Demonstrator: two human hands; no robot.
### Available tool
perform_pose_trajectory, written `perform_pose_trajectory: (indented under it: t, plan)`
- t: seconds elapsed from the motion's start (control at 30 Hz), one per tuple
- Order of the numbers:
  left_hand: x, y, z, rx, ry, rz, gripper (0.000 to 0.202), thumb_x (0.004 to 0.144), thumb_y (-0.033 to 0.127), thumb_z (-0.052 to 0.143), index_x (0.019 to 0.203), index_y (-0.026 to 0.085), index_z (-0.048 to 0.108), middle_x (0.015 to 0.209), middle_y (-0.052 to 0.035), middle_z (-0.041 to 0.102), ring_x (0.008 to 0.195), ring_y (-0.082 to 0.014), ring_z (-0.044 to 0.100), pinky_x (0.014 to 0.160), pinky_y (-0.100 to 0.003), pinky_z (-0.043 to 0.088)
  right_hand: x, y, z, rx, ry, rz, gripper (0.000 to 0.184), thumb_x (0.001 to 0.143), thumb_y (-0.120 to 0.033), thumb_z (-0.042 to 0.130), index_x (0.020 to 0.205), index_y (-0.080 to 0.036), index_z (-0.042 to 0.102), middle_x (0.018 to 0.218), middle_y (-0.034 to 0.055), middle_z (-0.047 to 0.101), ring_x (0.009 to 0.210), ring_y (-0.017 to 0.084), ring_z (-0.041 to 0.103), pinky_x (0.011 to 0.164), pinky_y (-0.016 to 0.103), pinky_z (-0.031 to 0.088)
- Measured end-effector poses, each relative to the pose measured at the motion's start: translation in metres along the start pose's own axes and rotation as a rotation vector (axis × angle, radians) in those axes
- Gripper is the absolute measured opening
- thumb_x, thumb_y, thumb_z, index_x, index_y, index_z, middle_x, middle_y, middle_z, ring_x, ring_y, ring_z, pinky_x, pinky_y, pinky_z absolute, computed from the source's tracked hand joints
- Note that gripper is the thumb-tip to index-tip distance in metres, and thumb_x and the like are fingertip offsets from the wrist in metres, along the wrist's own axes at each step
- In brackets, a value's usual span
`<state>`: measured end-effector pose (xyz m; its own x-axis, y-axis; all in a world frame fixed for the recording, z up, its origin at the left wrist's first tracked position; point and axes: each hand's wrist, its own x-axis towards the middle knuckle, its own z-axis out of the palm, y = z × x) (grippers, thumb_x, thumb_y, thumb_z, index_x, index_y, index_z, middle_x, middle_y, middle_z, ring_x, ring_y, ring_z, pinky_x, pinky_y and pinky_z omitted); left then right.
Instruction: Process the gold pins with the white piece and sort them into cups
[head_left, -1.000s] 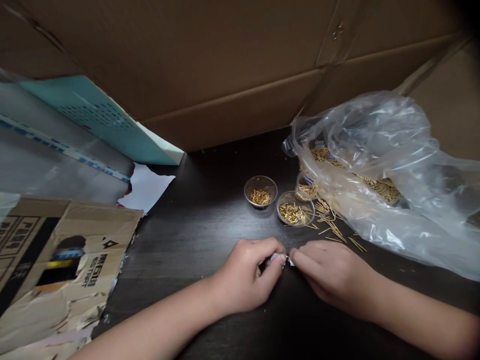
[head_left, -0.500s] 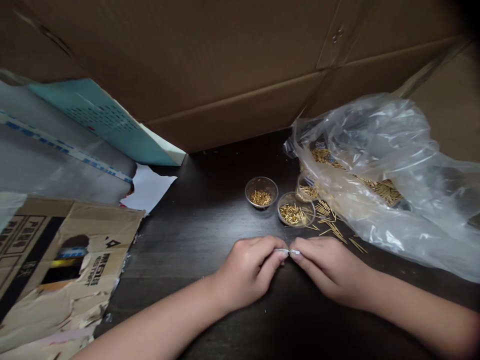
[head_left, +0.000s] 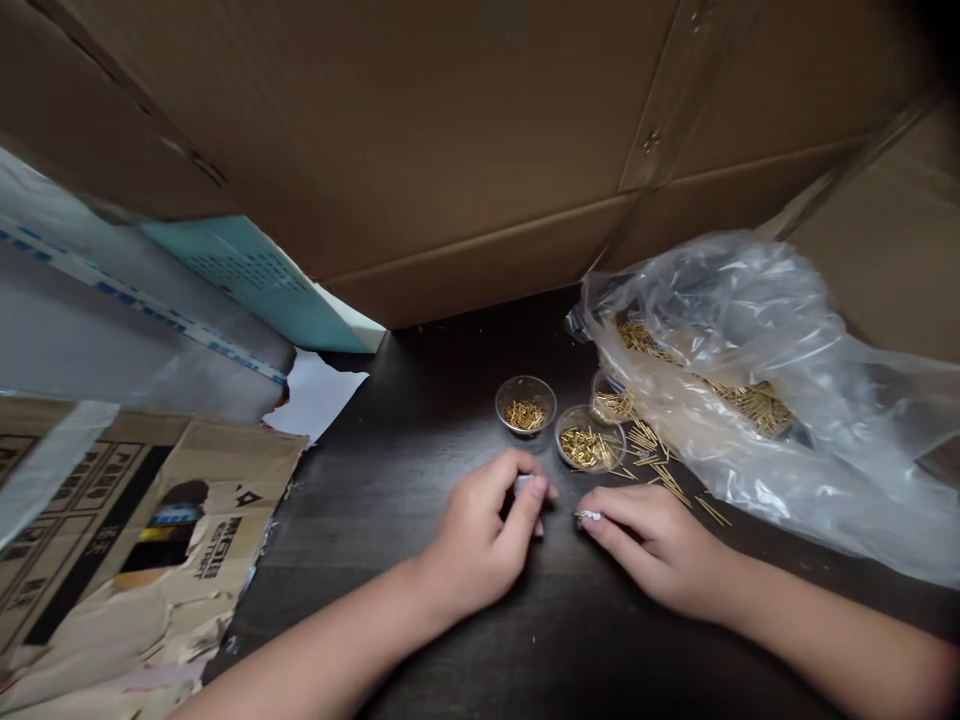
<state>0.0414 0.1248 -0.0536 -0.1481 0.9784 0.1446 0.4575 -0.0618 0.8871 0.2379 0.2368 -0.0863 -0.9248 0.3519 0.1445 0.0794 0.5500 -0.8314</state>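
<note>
My left hand (head_left: 491, 525) is curled with thumb against fingers, just left of the right hand. A whitish patch shows at its fingertips; whether something is pinched there I cannot make out. My right hand (head_left: 652, 530) pinches a tiny gold-coloured pin (head_left: 579, 515) between thumb and forefinger, with a small white bit beside it. Beyond the hands stand a clear round cup (head_left: 526, 379) of small gold pieces and a second clear cup (head_left: 624, 440) of short gold pieces. A third clear cup (head_left: 596, 380) sits behind, partly under plastic. Loose gold pins (head_left: 670, 480) lie to the right.
A clear plastic bag (head_left: 750, 300) with many gold pins spreads over the right side of the dark table (head_left: 360, 540). Tall cardboard (head_left: 450, 130) walls the back. At left are a torn carton (head_left: 90, 540), a teal box (head_left: 255, 270) and white paper (head_left: 322, 395).
My hands, which met at the fingertips, have moved apart. The left has shifted left with its fingers curled upward; the right keeps its pinch. The whole view has shifted slightly.
</note>
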Motion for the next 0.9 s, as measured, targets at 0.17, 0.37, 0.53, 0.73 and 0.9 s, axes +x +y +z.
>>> perform_pose_trajectory:
  t: [0.17, 0.37, 0.53, 0.73, 0.9]
  plan:
    - [0.027, 0.022, -0.036, 0.148, 0.052, 0.079, 0.02, 0.101, 0.011, 0.039, 0.103, 0.017, 0.059, 0.094, -0.0028, 0.069, 0.055, -0.007, 0.058, 0.059, -0.021, 0.047, 0.003, -0.001, 0.001, -0.019, -0.001, 0.014, 0.028, 0.107, -0.03, 0.041, 0.085, -0.02, 0.056, 0.072, -0.0012, 0.055, 0.066, 0.013, 0.054, 0.065, 0.026, 0.039]
    - [0.083, 0.054, -0.065, 0.724, -0.193, 0.209, 0.019, 0.086, 0.01, 0.051, 0.088, 0.017, 0.069, 0.084, -0.0041, 0.073, 0.076, -0.019, 0.067, 0.068, -0.028, 0.047, 0.007, -0.005, -0.002, 0.008, 0.017, 0.03, 0.032, 0.107, -0.033, 0.041, 0.082, -0.02, 0.055, 0.071, -0.0017, 0.054, 0.065, 0.013, 0.053, 0.065, 0.026, 0.039]
    - [0.116, 0.067, -0.05, 1.196, -0.487, -0.007, 0.014, 0.085, 0.019, 0.065, 0.081, 0.019, 0.078, 0.078, -0.0097, 0.076, 0.074, -0.0248, 0.072, 0.065, -0.029, 0.05, 0.007, -0.004, -0.002, 0.023, 0.021, 0.016, 0.032, 0.107, -0.033, 0.042, 0.081, -0.019, 0.055, 0.07, -0.0022, 0.055, 0.064, 0.013, 0.052, 0.064, 0.026, 0.037]
    - [0.13, 0.066, -0.021, 1.279, -0.564, -0.098, 0.01, 0.078, 0.01, 0.075, 0.082, 0.015, 0.081, 0.083, -0.0165, 0.078, 0.082, -0.0303, 0.075, 0.07, -0.033, 0.056, 0.007, -0.004, -0.002, 0.036, 0.014, 0.019, 0.035, 0.107, -0.036, 0.041, 0.079, -0.019, 0.054, 0.069, -0.0024, 0.053, 0.063, 0.012, 0.05, 0.063, 0.025, 0.037]
    - [0.132, 0.064, -0.018, 1.297, -0.61, -0.084, 0.015, 0.081, 0.009, 0.07, 0.088, 0.014, 0.082, 0.091, -0.0195, 0.079, 0.089, -0.0333, 0.076, 0.072, -0.035, 0.058, 0.008, -0.005, -0.003, 0.015, 0.029, 0.016, 0.036, 0.106, -0.037, 0.042, 0.079, -0.018, 0.056, 0.067, -0.0028, 0.053, 0.062, 0.012, 0.05, 0.063, 0.025, 0.037]
